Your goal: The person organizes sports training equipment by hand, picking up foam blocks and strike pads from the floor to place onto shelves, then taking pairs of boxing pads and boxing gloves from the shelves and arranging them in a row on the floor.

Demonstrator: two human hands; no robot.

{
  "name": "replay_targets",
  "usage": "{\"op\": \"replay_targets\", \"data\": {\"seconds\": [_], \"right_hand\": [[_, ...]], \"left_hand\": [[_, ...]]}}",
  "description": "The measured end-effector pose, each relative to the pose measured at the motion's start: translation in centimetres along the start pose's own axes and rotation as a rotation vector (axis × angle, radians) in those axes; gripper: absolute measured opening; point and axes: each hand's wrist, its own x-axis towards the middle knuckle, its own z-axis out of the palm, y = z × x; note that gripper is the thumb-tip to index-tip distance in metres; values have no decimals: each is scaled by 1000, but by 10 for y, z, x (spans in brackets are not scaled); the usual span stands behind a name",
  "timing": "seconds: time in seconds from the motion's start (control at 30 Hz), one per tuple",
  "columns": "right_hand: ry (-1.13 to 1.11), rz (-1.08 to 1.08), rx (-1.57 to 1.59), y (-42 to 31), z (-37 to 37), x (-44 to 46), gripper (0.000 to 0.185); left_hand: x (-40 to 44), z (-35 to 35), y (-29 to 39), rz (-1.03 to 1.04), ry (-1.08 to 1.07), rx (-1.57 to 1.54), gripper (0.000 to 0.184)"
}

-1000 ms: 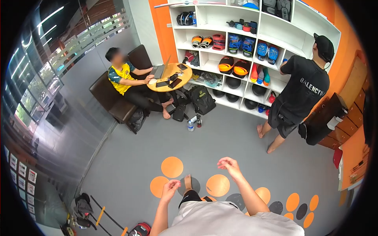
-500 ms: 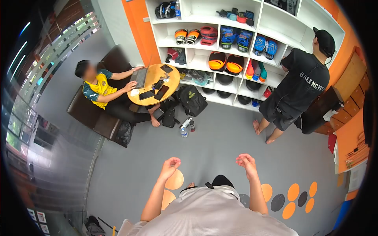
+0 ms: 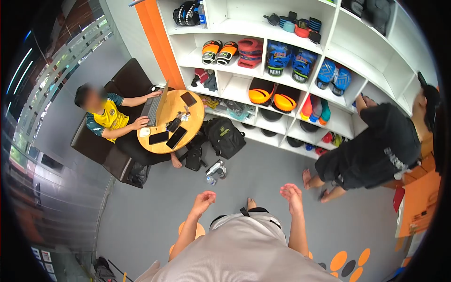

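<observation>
Left hand [image 3: 203,203] and right hand [image 3: 293,199] are held loosely curled, nothing pinched. Clear bottle [image 3: 210,180], nearer than backpack [image 3: 226,138], is judged light, squeezable; best grasped mid-body.

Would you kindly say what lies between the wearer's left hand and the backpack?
Between left hand and backpack, the head view shows a clear bottle, a dark bottle and a whitish item on the floor.

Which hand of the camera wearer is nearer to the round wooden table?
Left. The left hand is on the near side of the table, toward its right; the right hand, also on the near side, is much farther right.
</observation>
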Motion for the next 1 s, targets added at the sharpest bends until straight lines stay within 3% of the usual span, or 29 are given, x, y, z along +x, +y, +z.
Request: {"op": "replay_targets", "data": {"seconds": [0.1,0.3,0.57,0.67,0.8,0.87,0.93,1.0], "right_hand": [[-87,-29,1,-56,13,80,17],[-325,-65,-56,-137,85,204,21],[-531,-98,-96,-182,204,355,29],[-555,-109,-136,-194,235,418,35],[-542,-7,-70,-215,276,490,47],[-510,52,-68,-216,305,535,48],[-552,24,-77,-225,366,596,51],[-580,21,-132,-235,421,641,63]], "left_hand": [[54,25,42,61,-15,-75,11],[154,46,112,126,149,-148,15],[368,10,169,197,135,-228,17],[465,-11,228,251,223,-202,26],[626,-44,311,687,493,1,32],[687,-67,363,778,554,132,40],[746,-97,421,644,616,478,56],[778,-101,460,414,660,589,78]]}}
